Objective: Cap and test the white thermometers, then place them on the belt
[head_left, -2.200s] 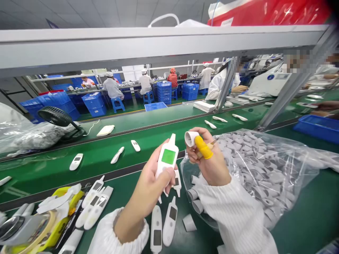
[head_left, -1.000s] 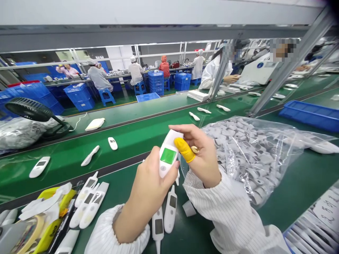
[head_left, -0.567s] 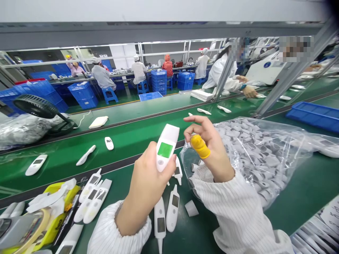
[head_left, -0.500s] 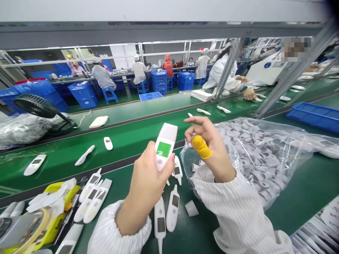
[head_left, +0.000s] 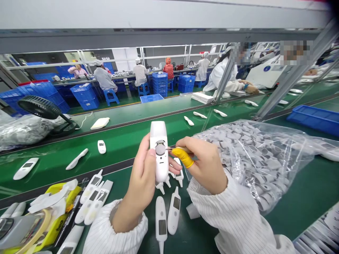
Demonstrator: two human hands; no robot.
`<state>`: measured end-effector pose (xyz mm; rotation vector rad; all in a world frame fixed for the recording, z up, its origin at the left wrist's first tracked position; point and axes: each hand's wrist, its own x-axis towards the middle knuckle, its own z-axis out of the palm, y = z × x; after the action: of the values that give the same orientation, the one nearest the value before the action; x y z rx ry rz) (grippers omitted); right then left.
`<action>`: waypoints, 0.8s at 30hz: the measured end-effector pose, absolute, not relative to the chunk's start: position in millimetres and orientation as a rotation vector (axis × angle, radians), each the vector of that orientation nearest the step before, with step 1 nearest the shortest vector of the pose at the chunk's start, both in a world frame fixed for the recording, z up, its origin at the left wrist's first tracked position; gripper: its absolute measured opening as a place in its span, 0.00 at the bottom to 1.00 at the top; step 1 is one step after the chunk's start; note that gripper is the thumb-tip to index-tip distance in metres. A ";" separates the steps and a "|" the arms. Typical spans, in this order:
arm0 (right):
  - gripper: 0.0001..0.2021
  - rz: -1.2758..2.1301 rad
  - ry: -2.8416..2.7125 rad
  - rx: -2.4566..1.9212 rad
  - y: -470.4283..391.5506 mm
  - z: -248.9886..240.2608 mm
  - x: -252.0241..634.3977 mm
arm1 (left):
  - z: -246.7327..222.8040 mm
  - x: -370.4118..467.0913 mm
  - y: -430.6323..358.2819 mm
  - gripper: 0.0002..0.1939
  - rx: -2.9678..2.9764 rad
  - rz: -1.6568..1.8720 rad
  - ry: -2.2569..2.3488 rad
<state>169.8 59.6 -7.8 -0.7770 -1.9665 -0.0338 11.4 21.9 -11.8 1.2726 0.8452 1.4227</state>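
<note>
So the white thermometer [head_left: 161, 171] is up off the surface [head_left: 203, 234], right between the two hands, pretty much upright with its back facing the camera. Left hand [head_left: 141, 180] is clamped on it from the left side, thumb pressed on the back and some fingertips poking out past the right edge. There's a round silver disc [head_left: 160, 149] sitting in an opening on the back, and a pale cap [head_left: 158, 128] on the far end.

Right hand [head_left: 208, 165] is just to the right, with a yellow finger cover [head_left: 183, 157] on the thumb. It's pinching a slim tool [head_left: 182, 149], and the thin tip points left at the edge of that opening. Can't tell if it's actually touching. The hands are super close to each other, but I can't tell if they touch either.

Near side, below the hands, two other thermometers [head_left: 161, 220] lie side by side, with a loose cap [head_left: 192, 211] just right of them, partly behind the sleeve. Big clear bag [head_left: 254, 165] full of grey caps is on the right. Over on the left there's a bunch of thermometers next to a yellow tray [head_left: 54, 227], and more white devices [head_left: 101, 147] lie spread along the green belt [head_left: 127, 143] on the far side.
</note>
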 end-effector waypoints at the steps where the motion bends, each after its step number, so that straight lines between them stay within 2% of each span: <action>1: 0.05 -0.076 -1.969 -0.793 58.5 -8.5 168.9 | -11.9 11.8 21.1 0.22 1.297 1.419 0.840; 6: 0.09 -0.258 -1.957 -0.841 52.1 -8.5 166.1 | -8.5 9.3 20.4 0.18 1.489 1.408 0.918; 12: 0.08 0.234 -1.940 -0.654 56.1 -6.2 166.1 | -4.4 1.7 27.4 0.14 1.196 1.143 0.606; 15: 0.04 0.062 -1.969 -0.545 60.7 -4.4 169.8 | -4.4 2.2 31.2 0.16 1.117 1.068 0.633; 19: 0.10 -0.127 -2.081 -0.459 63.6 -4.3 172.1 | -3.2 4.0 31.1 0.23 1.109 0.967 0.643; 21: 0.09 -0.157 -2.035 -0.447 62.6 -6.0 170.3 | -2.6 4.8 28.8 0.27 1.110 0.942 0.675; 24: 0.09 -0.081 -1.892 -0.450 58.7 -8.8 166.8 | -3.1 6.1 24.4 0.27 1.120 0.952 0.714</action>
<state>166.8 58.7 -8.8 -0.4498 -1.8920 -0.0806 6.1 24.4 -3.1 1.1201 0.7136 0.9516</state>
